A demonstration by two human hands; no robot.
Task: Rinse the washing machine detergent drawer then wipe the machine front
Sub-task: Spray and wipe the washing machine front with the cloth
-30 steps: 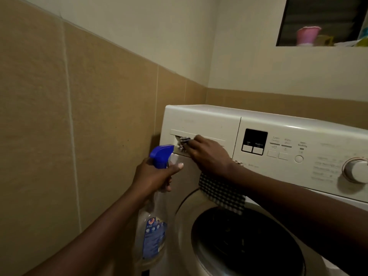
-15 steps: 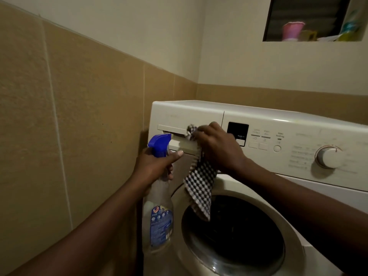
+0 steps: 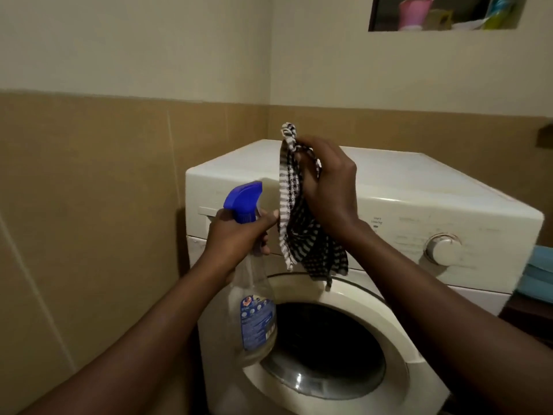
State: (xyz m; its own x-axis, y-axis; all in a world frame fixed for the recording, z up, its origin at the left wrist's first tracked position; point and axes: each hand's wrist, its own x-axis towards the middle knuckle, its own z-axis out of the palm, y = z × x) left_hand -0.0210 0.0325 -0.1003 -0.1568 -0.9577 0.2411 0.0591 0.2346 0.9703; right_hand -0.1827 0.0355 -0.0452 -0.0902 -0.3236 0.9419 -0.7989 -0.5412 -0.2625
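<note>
1. Head view, change noted: half a second ago my right hand (image 3: 327, 187) pressed the checked cloth (image 3: 302, 223) against the detergent drawer (image 3: 209, 215) slot. Now hand and cloth are lifted clear, up in front of the machine's top edge. I judge the drawer pass finished and the front wipe about to start.
2. Right hand: closed around the bunched upper part of the cloth, the loose end hanging over the control panel (image 3: 419, 235) toward the door (image 3: 326, 348).
3. Left hand (image 3: 236, 238): wrapped round the neck of the spray bottle (image 3: 254, 295), forefinger extended near the blue trigger head (image 3: 244, 200). Bottle upright, just beside the cloth; nozzle faces away from me.
4. Detergent drawer: at the washing machine (image 3: 389, 187) front's top-left corner, directly behind my left hand. It seems pushed in, though my hand hides most of it.
5. Position: cloth is above and right of the drawer, apart from it, not touching the front.
</note>
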